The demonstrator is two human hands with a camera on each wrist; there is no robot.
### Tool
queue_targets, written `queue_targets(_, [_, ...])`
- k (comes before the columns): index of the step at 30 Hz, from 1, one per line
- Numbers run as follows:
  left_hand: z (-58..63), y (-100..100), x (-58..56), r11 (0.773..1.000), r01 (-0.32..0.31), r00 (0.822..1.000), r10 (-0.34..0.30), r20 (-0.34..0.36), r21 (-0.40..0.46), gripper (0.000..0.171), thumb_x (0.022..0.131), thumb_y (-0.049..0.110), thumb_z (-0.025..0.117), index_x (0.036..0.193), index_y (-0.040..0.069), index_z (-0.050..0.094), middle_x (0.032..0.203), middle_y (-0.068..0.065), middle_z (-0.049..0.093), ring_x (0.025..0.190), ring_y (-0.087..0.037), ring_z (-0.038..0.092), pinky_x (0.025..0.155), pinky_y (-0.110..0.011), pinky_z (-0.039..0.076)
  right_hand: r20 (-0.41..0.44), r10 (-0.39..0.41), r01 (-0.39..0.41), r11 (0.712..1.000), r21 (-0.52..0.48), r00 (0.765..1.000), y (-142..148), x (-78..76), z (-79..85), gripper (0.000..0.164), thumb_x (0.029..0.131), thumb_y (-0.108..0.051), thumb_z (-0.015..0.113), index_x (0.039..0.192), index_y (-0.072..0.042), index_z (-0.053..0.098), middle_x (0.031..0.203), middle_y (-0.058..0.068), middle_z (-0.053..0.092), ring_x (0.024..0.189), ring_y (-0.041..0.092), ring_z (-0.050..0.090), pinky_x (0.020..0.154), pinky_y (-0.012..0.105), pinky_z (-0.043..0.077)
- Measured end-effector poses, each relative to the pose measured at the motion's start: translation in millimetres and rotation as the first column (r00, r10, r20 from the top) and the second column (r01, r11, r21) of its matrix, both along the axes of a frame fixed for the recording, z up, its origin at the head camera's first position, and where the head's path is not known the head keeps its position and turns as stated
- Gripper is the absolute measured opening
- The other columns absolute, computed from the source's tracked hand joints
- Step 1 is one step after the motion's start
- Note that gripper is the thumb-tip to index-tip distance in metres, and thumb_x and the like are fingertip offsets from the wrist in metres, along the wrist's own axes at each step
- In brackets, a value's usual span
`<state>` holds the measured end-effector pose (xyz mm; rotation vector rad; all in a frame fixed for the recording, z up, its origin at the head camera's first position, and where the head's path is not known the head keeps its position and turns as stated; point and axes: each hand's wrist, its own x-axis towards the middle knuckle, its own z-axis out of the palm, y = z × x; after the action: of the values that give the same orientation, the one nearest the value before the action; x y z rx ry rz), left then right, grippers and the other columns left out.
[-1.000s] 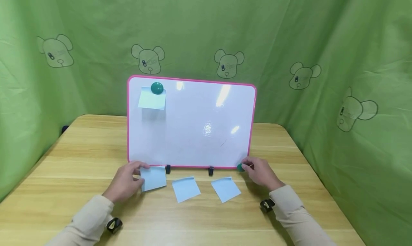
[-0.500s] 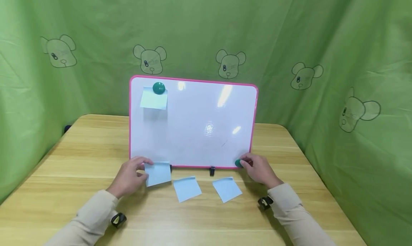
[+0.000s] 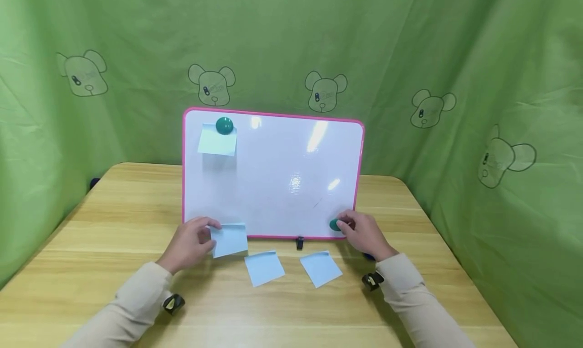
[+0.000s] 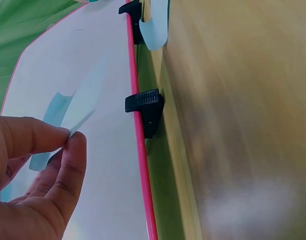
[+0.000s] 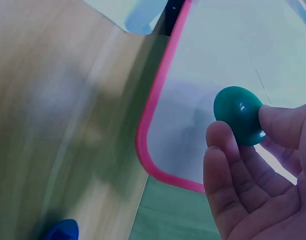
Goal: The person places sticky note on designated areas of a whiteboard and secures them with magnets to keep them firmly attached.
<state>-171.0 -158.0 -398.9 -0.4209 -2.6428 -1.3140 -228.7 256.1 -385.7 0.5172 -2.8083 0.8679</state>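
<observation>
My left hand [image 3: 188, 243] pinches the left edge of a pale blue sticky note [image 3: 230, 241] between thumb and fingertips, in front of the lower left of a pink-framed whiteboard [image 3: 282, 186]. In the left wrist view the note [image 4: 85, 95] appears nearly edge-on and bent. My right hand [image 3: 364, 232] holds a round green magnet [image 5: 238, 115] by its sides, close to the board's lower right corner. Another sticky note [image 3: 216, 141] hangs at the board's upper left, with a green magnet [image 3: 224, 126] over its top edge.
Two more blue sticky notes, one left [image 3: 265, 269] and one right [image 3: 321, 269], lie on the wooden table [image 3: 273, 317] before the board. Black clips [image 4: 147, 107] support the board's bottom edge. A blue object [image 5: 65, 230] lies near the right hand. Green curtain [image 3: 273, 34] surrounds the table.
My left hand has raised the sticky note off the table and moved it rightward to overlap the board's lower edge. My right hand has lifted the magnet slightly up and left.
</observation>
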Motion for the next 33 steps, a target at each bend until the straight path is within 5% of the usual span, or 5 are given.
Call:
queue_targets(5, [3.4,3.7,-3.1,0.998,0.017,0.999,-0.019,0.038,0.056,0.025,0.079,-0.011,0.064,0.1,0.003,0.065,0.111,-0.019,0.062,0.094,-0.038,0.066,0.081,-0.042,0.057,0.006,-0.006,0.006,1.0,-0.016,1.0,-3.3,-1.3,4.9,0.008,0.094,-0.007,0.062,0.096,-0.003,0.068,0.08,0.003,0.064,0.069,0.016,0.055,0.062,0.032,0.048])
queue_targets(33, [25.0,23.5,-21.8,0.998,0.024,0.998,-0.027,0.054,0.065,0.033,0.081,-0.009,0.062,0.112,0.003,0.064,0.12,-0.017,0.059,0.1,-0.036,0.063,0.072,-0.037,0.059,0.007,-0.012,0.012,0.993,-0.12,1.0,-20.9,-7.8,16.0,0.01,0.094,-0.009,0.062,0.097,-0.001,0.067,0.077,0.005,0.064,0.069,0.018,0.056,0.061,0.032,0.048])
